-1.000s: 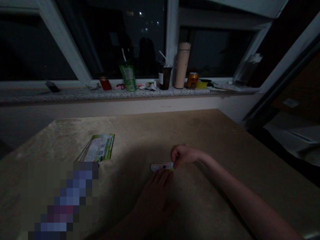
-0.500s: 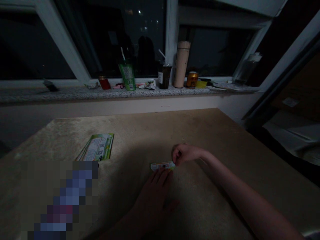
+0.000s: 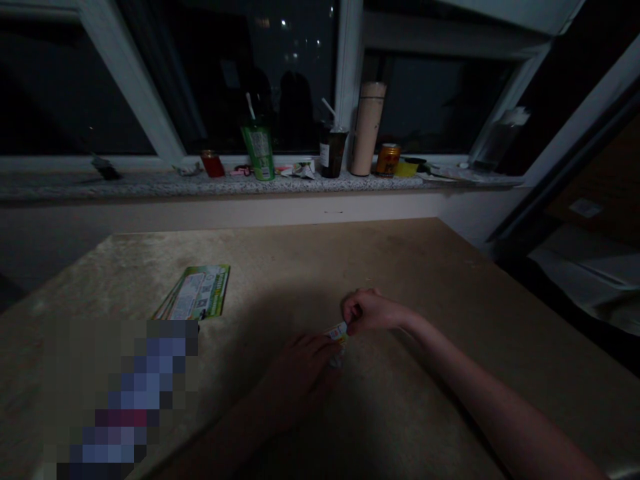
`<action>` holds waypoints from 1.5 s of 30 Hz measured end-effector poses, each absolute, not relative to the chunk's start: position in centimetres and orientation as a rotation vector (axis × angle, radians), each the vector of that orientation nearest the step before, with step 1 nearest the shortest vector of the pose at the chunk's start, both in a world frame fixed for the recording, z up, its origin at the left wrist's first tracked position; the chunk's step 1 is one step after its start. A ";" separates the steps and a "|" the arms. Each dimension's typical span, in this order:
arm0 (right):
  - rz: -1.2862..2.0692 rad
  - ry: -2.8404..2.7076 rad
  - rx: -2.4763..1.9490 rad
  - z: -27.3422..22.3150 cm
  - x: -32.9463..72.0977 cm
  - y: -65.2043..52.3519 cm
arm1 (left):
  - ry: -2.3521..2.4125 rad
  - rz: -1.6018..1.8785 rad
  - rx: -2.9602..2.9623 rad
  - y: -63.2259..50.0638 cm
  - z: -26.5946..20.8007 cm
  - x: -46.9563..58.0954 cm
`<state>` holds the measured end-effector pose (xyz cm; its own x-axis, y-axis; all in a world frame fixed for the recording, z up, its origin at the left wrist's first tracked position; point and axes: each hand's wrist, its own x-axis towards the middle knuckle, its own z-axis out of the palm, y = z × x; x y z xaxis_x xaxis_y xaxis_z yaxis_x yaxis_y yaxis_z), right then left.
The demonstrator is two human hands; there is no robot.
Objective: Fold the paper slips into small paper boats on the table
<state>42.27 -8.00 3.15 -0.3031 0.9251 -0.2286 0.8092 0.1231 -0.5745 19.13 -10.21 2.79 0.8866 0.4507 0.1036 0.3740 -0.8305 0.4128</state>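
A small printed paper slip [image 3: 337, 333] lies near the middle of the tan table [image 3: 430, 267], partly lifted or folded. My right hand [image 3: 367, 310] pinches its right end between thumb and fingers. My left hand [image 3: 300, 370] rests palm down in shadow with its fingertips on the slip's left part, covering much of it. The room is dim, so the print on the slip is unreadable.
A stack of green leaflets [image 3: 197, 300] lies to the left on the table. A pixelated patch covers the near left. On the windowsill [image 3: 150, 187] stand a green cup [image 3: 259, 150], a dark cup [image 3: 331, 150], a tall flask [image 3: 367, 130], a can [image 3: 388, 159].
The slip lay flat and stretched between both hands before. Now it looks shorter and raised, and my left hand has slid forward over it.
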 end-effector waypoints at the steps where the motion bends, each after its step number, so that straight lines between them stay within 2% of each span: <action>1: 0.920 -2.220 -1.708 3.1 42.2 -8.1 | 0.549 0.272 2.656 -9.7 2.9 18.9; 5: 0.830 -2.264 -1.628 2.8 41.7 -8.2 | 0.415 0.245 2.601 -8.1 3.0 17.9; 20: 0.412 -2.334 -1.388 1.6 38.0 -12.3 | 0.591 0.209 2.642 -6.3 2.6 17.2; 28: 0.322 -2.342 -1.233 0.5 39.0 -12.6 | 0.569 0.215 2.650 -5.8 3.1 16.6; 45: -0.099 -2.468 -1.185 -1.0 38.3 -12.1 | 0.470 0.209 2.860 -5.5 2.6 16.6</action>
<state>38.31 -12.13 -1.04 -0.5608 0.7341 0.3828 0.7625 0.6381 -0.1067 16.55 -5.45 2.60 0.9382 0.3307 0.1021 0.2972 -0.9209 0.2524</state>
